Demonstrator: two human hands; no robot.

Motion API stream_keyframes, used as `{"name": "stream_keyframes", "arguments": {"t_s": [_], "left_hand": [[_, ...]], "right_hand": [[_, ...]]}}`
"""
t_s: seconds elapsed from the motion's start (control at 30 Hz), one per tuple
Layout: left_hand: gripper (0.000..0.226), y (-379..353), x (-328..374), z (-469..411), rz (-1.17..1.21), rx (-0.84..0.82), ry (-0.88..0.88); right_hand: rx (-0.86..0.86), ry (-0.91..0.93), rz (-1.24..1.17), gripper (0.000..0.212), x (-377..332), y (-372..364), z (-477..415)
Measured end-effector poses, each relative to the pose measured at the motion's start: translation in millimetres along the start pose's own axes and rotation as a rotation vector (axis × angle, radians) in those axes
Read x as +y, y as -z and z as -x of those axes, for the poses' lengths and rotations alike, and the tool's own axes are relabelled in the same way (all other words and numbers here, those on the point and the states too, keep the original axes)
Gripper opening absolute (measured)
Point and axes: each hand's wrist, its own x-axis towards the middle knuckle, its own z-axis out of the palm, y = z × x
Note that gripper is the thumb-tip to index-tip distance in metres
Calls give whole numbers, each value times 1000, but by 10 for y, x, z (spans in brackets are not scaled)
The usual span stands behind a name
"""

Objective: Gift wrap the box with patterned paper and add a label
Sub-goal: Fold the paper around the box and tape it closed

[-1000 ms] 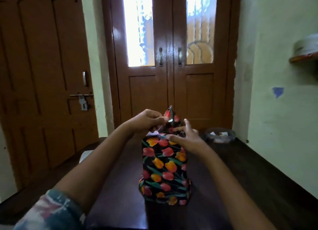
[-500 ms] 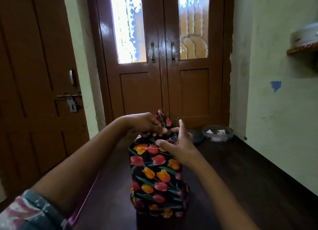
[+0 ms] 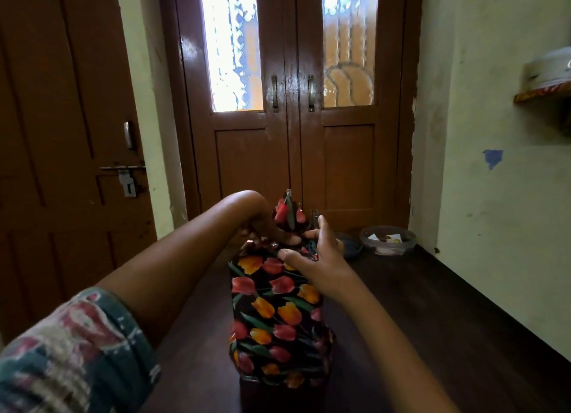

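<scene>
— Black tulip paper [image 3: 268, 289] covers the box [image 3: 278, 335], upright on the table [image 3: 432, 320].
— And the hands?
— Left hand [image 3: 262, 224] pinches the top flap [image 3: 289, 214]; right hand [image 3: 321, 255] rests on top, fingers spread.

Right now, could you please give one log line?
box upright | flap raised | left hand at flap base, grip unclear | right hand open on top

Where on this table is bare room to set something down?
Bare table lies right of the wrapped box, nearer than the clear container. A narrower strip lies left. Crowded: the box top, under the left hand and right hand.
</scene>
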Motion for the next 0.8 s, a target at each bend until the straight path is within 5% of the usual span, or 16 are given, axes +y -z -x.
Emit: {"name": "stream_keyframes", "arguments": {"t_s": [0.2, 0.4, 0.53, 0.7, 0.8], "left_hand": [[52, -197, -343, 55, 319, 182, 11], [32, -420, -474, 119, 749, 285, -234], [30, -631, -526, 148, 1014, 276, -303], [43, -730, -581, 268, 1010, 381, -201], [40, -771, -615, 350, 1027, 456, -161]], "right_hand": [[11, 13, 56, 97, -88, -2, 16], [85, 366, 491, 57, -150, 46, 127], [18, 376, 801, 45, -232, 139, 125], [-15, 301, 914, 46, -217, 262, 99], [177, 332, 949, 41, -262, 280, 154]]}}
